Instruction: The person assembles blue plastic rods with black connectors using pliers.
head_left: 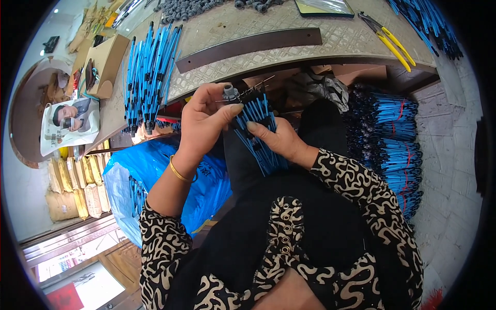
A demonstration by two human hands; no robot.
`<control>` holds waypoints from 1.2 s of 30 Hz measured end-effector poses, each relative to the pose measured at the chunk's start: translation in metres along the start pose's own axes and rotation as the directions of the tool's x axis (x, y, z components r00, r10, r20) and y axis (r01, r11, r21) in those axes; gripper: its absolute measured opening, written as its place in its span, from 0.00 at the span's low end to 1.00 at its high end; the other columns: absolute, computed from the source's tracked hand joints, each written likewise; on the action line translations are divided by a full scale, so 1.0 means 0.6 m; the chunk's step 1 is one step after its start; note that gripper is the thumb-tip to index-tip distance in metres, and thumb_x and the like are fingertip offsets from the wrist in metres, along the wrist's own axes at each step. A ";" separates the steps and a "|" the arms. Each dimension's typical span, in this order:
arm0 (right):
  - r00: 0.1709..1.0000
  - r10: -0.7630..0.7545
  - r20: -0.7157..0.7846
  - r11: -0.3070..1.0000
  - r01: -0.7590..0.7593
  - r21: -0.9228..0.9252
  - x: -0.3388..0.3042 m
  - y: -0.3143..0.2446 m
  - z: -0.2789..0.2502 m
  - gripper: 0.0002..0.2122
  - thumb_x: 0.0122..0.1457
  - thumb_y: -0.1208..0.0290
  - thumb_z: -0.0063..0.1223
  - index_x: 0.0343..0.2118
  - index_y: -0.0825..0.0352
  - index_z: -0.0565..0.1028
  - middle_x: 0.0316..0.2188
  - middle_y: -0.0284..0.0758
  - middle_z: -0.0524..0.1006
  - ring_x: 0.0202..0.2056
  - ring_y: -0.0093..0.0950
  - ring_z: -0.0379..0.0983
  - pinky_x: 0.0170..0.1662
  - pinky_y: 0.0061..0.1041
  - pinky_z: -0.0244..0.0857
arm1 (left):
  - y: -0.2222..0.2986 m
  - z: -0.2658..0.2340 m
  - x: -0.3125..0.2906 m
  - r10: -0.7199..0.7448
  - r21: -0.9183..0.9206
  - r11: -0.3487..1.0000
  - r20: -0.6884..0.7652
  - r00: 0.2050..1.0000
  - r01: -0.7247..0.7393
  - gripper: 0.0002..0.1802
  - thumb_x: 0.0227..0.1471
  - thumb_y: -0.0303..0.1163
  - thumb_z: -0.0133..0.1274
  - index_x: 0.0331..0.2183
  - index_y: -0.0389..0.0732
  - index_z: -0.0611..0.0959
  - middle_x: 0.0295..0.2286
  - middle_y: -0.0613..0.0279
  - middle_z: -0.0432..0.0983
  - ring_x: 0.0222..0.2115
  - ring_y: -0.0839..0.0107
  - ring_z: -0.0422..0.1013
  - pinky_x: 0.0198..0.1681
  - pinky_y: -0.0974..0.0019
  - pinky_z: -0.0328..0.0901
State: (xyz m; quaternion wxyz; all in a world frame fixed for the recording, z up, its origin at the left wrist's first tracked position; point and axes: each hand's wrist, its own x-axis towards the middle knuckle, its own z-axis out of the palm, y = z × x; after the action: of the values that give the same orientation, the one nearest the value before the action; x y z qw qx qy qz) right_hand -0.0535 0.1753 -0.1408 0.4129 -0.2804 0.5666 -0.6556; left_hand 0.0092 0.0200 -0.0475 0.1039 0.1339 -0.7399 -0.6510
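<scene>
My left hand [201, 121] pinches a small grey threaded plastic fitting [230, 93] between thumb and fingers. Close beside it, my right hand [281, 140] is closed around a bundle of thin blue rods with black parts [260, 111], its thumb lying across them. The bundle slants over my lap, below the table's front edge. At the bundle's upper end, the fitting is near the dark rod tips; whether they touch is hard to tell.
The table [356, 44] carries a long dark metal strip [248, 49], yellow-handled pliers [392, 44], loose blue rods [150, 72] and a heap of grey fittings [188, 9]. A blue plastic bag [168, 157] stands at left; tied rod bundles [395, 137] are stacked at right.
</scene>
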 end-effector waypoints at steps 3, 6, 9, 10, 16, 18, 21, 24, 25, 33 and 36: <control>1.000 0.018 0.008 1.000 -0.018 0.015 0.001 0.002 -0.003 0.25 0.55 0.45 0.43 0.33 0.69 0.73 0.26 0.33 0.75 0.30 0.22 0.71 0.36 0.19 0.64 | -0.003 0.003 0.003 -0.025 -0.069 0.997 0.006 1.000 0.025 0.18 0.43 0.20 0.57 0.40 0.36 0.73 0.29 0.69 0.73 0.21 0.86 0.64 0.19 0.82 0.57; 0.999 0.042 0.025 0.999 -0.043 0.022 0.004 0.004 -0.004 0.25 0.55 0.45 0.43 0.33 0.69 0.73 0.27 0.33 0.75 0.31 0.22 0.71 0.36 0.19 0.64 | -0.010 0.004 0.003 -0.036 -0.107 0.994 -0.019 0.999 0.034 0.18 0.43 0.20 0.57 0.39 0.37 0.73 0.28 0.69 0.73 0.19 0.87 0.63 0.19 0.82 0.56; 0.999 0.040 0.027 0.998 -0.041 0.037 0.011 0.004 -0.004 0.26 0.55 0.44 0.43 0.33 0.69 0.74 0.28 0.34 0.75 0.32 0.21 0.71 0.38 0.19 0.63 | -0.020 0.001 0.009 -0.024 -0.137 0.990 -0.048 0.999 0.017 0.17 0.42 0.20 0.56 0.38 0.37 0.74 0.28 0.68 0.74 0.19 0.86 0.63 0.19 0.82 0.56; 0.999 0.042 0.028 0.998 -0.043 0.037 0.013 0.005 -0.003 0.26 0.55 0.44 0.43 0.33 0.69 0.74 0.28 0.34 0.75 0.32 0.21 0.71 0.38 0.19 0.63 | -0.021 -0.001 0.012 -0.026 -0.139 0.990 -0.049 0.998 0.019 0.17 0.42 0.20 0.56 0.38 0.37 0.74 0.28 0.68 0.74 0.19 0.86 0.63 0.19 0.82 0.56; 0.991 0.069 0.112 0.994 -0.078 0.075 0.020 0.009 -0.006 0.28 0.54 0.43 0.44 0.37 0.69 0.73 0.31 0.32 0.74 0.34 0.19 0.70 0.38 0.18 0.64 | -0.025 -0.022 0.014 -0.134 -0.289 0.948 0.007 0.991 0.130 0.17 0.42 0.21 0.56 0.39 0.38 0.76 0.28 0.67 0.75 0.18 0.84 0.63 0.18 0.81 0.56; 0.985 0.073 0.154 0.993 -0.087 0.082 0.024 0.012 -0.011 0.28 0.53 0.43 0.44 0.39 0.69 0.72 0.32 0.32 0.73 0.34 0.19 0.69 0.38 0.17 0.64 | -0.025 -0.025 0.013 -0.153 -0.320 0.935 0.028 0.988 0.154 0.17 0.42 0.21 0.56 0.39 0.38 0.76 0.28 0.67 0.75 0.18 0.84 0.63 0.19 0.81 0.56; 0.964 0.118 0.238 0.981 -0.151 0.124 0.030 0.021 -0.014 0.32 0.51 0.38 0.42 0.42 0.69 0.70 0.34 0.33 0.73 0.36 0.20 0.69 0.39 0.18 0.64 | -0.025 -0.025 0.012 -0.146 -0.274 0.951 0.010 0.989 0.143 0.17 0.42 0.21 0.56 0.39 0.38 0.77 0.27 0.67 0.75 0.18 0.84 0.62 0.19 0.81 0.56; 0.970 0.120 0.210 0.988 -0.137 0.067 0.030 0.020 -0.008 0.34 0.50 0.35 0.39 0.40 0.68 0.73 0.31 0.33 0.74 0.35 0.20 0.70 0.38 0.19 0.63 | -0.027 -0.015 0.006 -0.118 -0.250 0.963 -0.051 0.992 0.102 0.17 0.42 0.21 0.56 0.39 0.38 0.77 0.27 0.67 0.75 0.18 0.83 0.63 0.19 0.81 0.57; 0.974 0.120 0.195 0.991 -0.130 0.039 0.030 0.020 -0.007 0.36 0.49 0.33 0.37 0.39 0.68 0.74 0.30 0.33 0.74 0.34 0.21 0.70 0.38 0.19 0.63 | -0.028 -0.014 0.004 -0.104 -0.236 0.968 -0.080 0.991 0.082 0.17 0.42 0.21 0.56 0.39 0.38 0.77 0.27 0.67 0.75 0.18 0.83 0.63 0.19 0.80 0.57; 0.952 0.124 0.281 0.967 -0.179 0.180 0.028 0.013 -0.011 0.33 0.49 0.37 0.45 0.41 0.69 0.70 0.32 0.34 0.73 0.35 0.21 0.71 0.38 0.19 0.66 | -0.013 -0.035 0.005 -0.157 -0.215 0.960 0.123 0.980 0.181 0.18 0.43 0.22 0.56 0.40 0.37 0.76 0.29 0.66 0.74 0.23 0.82 0.66 0.25 0.80 0.61; 0.945 0.149 0.291 0.958 -0.211 0.193 0.022 0.001 -0.012 0.32 0.48 0.37 0.46 0.38 0.69 0.71 0.29 0.34 0.74 0.33 0.22 0.72 0.37 0.19 0.66 | -0.002 -0.026 -0.001 -0.144 -0.181 0.971 0.085 0.986 0.157 0.19 0.43 0.21 0.56 0.41 0.37 0.75 0.30 0.66 0.74 0.28 0.81 0.68 0.31 0.78 0.63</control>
State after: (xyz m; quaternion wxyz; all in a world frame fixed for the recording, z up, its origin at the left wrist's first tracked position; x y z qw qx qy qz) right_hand -0.0657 0.1678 -0.1440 0.5743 -0.2675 0.4509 -0.6288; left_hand 0.0151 0.0052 -0.0467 0.0398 0.1560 -0.6662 -0.7282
